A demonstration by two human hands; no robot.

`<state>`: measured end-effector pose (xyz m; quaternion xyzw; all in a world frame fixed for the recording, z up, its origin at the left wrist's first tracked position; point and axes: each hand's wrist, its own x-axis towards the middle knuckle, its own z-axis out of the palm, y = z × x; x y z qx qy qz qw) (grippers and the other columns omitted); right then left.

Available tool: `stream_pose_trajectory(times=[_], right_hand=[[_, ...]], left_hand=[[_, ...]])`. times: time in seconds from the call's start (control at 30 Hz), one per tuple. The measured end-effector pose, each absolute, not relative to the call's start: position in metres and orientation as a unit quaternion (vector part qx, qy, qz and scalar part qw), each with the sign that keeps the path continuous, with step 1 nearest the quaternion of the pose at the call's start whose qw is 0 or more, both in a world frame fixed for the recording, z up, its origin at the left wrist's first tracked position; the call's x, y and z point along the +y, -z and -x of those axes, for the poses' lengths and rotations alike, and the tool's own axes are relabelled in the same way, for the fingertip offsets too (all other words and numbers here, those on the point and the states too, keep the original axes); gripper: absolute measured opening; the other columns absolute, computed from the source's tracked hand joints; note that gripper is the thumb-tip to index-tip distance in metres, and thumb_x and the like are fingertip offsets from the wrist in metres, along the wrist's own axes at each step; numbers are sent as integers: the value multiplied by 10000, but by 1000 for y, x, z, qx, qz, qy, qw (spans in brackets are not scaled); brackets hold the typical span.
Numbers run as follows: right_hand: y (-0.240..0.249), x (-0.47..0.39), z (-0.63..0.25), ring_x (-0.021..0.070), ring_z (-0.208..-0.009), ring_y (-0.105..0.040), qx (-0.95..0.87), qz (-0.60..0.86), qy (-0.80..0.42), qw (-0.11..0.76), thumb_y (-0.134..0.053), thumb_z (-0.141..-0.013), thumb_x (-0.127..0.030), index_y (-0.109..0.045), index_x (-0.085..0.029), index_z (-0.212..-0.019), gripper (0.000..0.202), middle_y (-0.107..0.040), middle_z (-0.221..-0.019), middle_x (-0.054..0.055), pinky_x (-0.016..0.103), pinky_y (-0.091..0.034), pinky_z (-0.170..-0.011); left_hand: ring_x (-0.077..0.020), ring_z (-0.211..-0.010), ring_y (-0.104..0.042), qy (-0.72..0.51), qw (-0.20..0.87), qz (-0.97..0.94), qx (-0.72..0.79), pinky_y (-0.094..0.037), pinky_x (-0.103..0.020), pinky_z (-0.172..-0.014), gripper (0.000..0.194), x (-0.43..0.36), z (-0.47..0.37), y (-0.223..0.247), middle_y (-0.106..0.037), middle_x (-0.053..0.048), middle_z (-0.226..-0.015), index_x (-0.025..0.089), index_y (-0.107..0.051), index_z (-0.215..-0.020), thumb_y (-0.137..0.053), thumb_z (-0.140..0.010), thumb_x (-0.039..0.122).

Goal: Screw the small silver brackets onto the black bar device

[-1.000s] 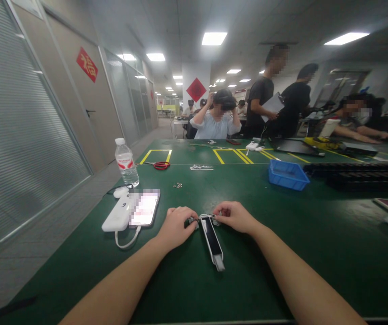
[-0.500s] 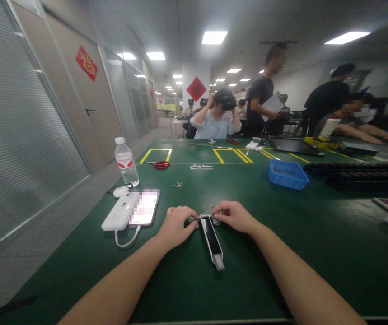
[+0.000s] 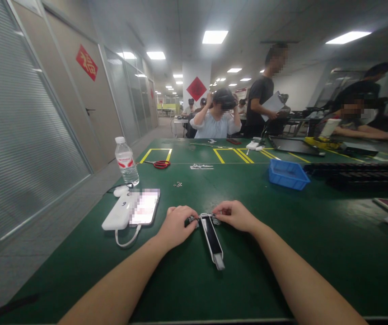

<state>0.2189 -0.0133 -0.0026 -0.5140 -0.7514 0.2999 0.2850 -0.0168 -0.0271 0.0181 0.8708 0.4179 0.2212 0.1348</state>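
Observation:
Lying on the green table, a long narrow device [image 3: 212,237] has a white frame, a dark face and a greyish end piece toward me. Small metallic-looking parts stick out on both sides of its far end, too small to name. My left hand [image 3: 179,225] pinches the left one [image 3: 191,221] between thumb and fingers. On the other side, my right hand [image 3: 236,216] has its fingertips closed at the right part [image 3: 216,220]. Both hands stay close to the device's far end, and the fingers partly hide what they grip.
To the left are a water bottle [image 3: 126,162], a white power bank [image 3: 116,214] and a phone [image 3: 148,207] with a cable. Scissors [image 3: 161,164], small rings [image 3: 178,184] and thin white pieces [image 3: 201,167] lie farther back. A blue bin [image 3: 287,176] stands right. Co-workers are beyond.
My hands and the device look practically unchanged. In the background at right, a person in dark clothing has moved farther right.

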Motion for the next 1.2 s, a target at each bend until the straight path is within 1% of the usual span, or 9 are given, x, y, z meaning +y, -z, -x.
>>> stream_pose_trajectory(times=[0.1,0.3,0.47,0.6,0.77,1.0,1.2], right_hand=[[4,-12,-220,105,-557,-487,-744,513,-313,290,-621,-738,-209,-706,-141,-863,167,-606,-650,11,226,-385,-527],[4,-14,-218,97,-540,-471,-743,523,-298,292,-630,-727,-198,-703,-148,-832,138,-585,-618,-2,220,-382,-520],[2,-14,-217,93,-564,-483,-758,507,-277,303,-633,-719,-193,-695,-151,-793,105,-598,-707,14,221,-399,-542],[-1,-16,-216,102,-561,-492,-753,516,-281,295,-630,-720,-194,-697,-148,-800,115,-595,-632,2,225,-404,-553],[-2,-16,-216,103,-546,-496,-741,526,-292,301,-647,-708,-223,-704,-147,-786,122,-605,-607,2,222,-393,-528],[2,-14,-217,97,-534,-485,-746,520,-292,297,-649,-721,-237,-698,-143,-867,181,-609,-611,1,220,-393,-521],[0,-16,-216,105,-557,-498,-753,516,-286,291,-632,-726,-208,-703,-146,-838,146,-620,-639,11,225,-398,-533]], left_hand=[[-187,-938,-562,-220,135,-871,419,-346,-356,-860,111,-27,16,-19,-655,10,-949,226,-614,-889,-541,-811,195],[-191,-942,-558,-218,135,-870,420,-345,-363,-858,107,-27,17,-19,-656,7,-948,226,-613,-887,-541,-813,198],[-187,-944,-558,-217,138,-870,420,-345,-362,-863,111,-27,17,-19,-651,12,-957,228,-613,-891,-539,-815,197],[-191,-944,-555,-216,136,-871,420,-350,-363,-869,115,-28,17,-19,-652,-1,-961,222,-617,-896,-532,-820,210],[-194,-949,-558,-217,140,-870,419,-352,-366,-871,121,-29,17,-21,-653,2,-960,225,-616,-895,-524,-820,202],[-191,-947,-561,-213,138,-870,422,-351,-361,-860,118,-29,16,-23,-652,8,-956,226,-613,-897,-536,-814,191],[-186,-938,-561,-218,137,-870,420,-347,-354,-853,106,-28,16,-20,-655,17,-939,225,-611,-885,-556,-805,183]])
